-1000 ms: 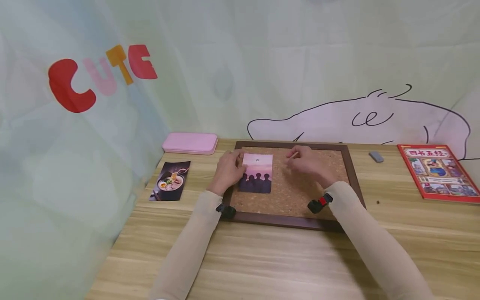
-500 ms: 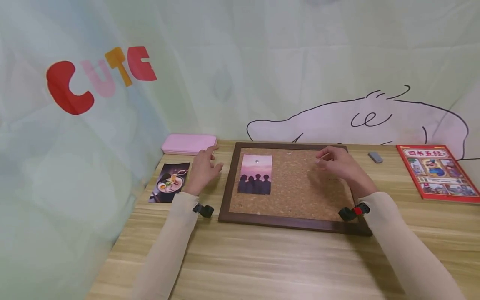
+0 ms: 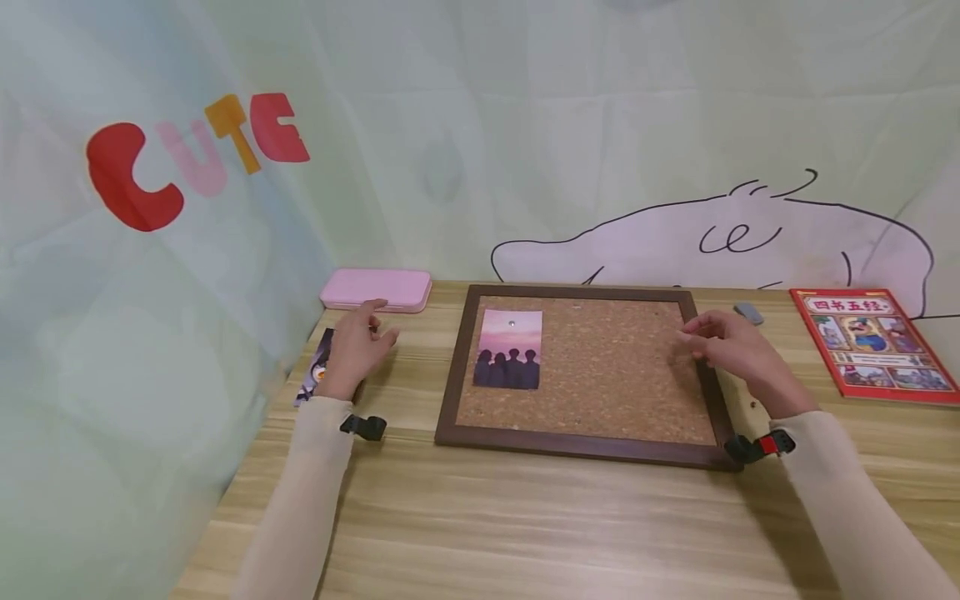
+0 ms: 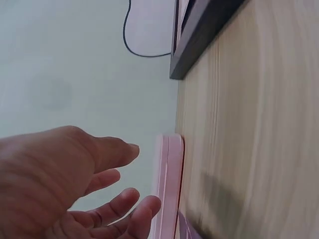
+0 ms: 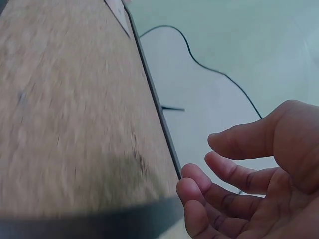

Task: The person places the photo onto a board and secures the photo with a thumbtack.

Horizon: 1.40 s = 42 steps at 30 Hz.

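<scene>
A photo of silhouetted figures against a pink sky (image 3: 510,350) is fixed to the framed corkboard (image 3: 622,375) by a small pin (image 3: 512,323) near its top. My left hand (image 3: 358,350) hovers over a food photo (image 3: 310,382) on the table, hiding most of it. Its fingers are loosely bent, and nothing is held, as the left wrist view shows. Over the right side of the board's frame is my right hand (image 3: 731,346). The right wrist view shows its fingers relaxed and slightly curled, with a gap between thumb and fingers and nothing in it.
A pink pencil case (image 3: 377,288) lies at the back left, beyond the left hand. To the right of the board are a small grey object (image 3: 747,313) and a red illustrated book (image 3: 873,343). One tiny dark item (image 3: 753,405) sits near the right wrist.
My left hand has left the pinned photo and moved left over the food photo. The right hand has moved right across the corkboard to its right edge. The pinned photo stays put.
</scene>
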Motion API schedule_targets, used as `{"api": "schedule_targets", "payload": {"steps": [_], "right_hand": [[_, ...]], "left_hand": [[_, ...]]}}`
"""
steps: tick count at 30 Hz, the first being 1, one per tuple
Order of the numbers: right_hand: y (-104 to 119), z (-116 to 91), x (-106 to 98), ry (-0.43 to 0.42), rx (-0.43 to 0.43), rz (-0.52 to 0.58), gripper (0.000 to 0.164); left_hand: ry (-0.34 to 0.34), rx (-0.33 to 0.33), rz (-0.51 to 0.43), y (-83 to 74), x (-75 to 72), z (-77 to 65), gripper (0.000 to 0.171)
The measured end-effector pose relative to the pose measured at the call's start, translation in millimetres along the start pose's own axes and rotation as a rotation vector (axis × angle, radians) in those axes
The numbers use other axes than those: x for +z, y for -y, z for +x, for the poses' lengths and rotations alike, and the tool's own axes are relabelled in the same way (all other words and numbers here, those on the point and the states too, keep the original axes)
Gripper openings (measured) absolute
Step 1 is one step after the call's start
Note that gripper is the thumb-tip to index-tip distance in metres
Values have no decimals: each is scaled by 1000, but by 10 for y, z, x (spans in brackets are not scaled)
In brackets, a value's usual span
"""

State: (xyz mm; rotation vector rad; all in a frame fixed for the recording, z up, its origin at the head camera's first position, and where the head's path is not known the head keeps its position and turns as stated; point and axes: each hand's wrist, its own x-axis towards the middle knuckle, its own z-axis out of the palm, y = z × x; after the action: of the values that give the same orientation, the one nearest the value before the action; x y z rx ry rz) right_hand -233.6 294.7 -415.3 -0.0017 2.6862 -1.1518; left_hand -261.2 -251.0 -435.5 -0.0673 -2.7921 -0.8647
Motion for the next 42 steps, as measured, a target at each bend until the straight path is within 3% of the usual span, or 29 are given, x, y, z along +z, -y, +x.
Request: {"api": "schedule_targets", "payload": {"steps": [12, 20, 25, 38, 42], "right_hand": [[-390, -195, -150, 1, 70, -46, 46], [-592, -334, -217, 19, 103, -76, 49], [-706, -402, -296, 31, 94, -99, 49], [-827, -532, -295, 19, 88, -184, 39], [-826, -540, -270, -7, 71, -208, 35]], "left_hand": [[-21, -47, 35, 325, -112, -186, 53], [1, -76, 57, 483, -262, -273, 58], [24, -131, 89, 533, -312, -309, 58], [3, -137, 137, 646, -287, -347, 57], [26, -160, 161, 656, -281, -364, 57]]}}
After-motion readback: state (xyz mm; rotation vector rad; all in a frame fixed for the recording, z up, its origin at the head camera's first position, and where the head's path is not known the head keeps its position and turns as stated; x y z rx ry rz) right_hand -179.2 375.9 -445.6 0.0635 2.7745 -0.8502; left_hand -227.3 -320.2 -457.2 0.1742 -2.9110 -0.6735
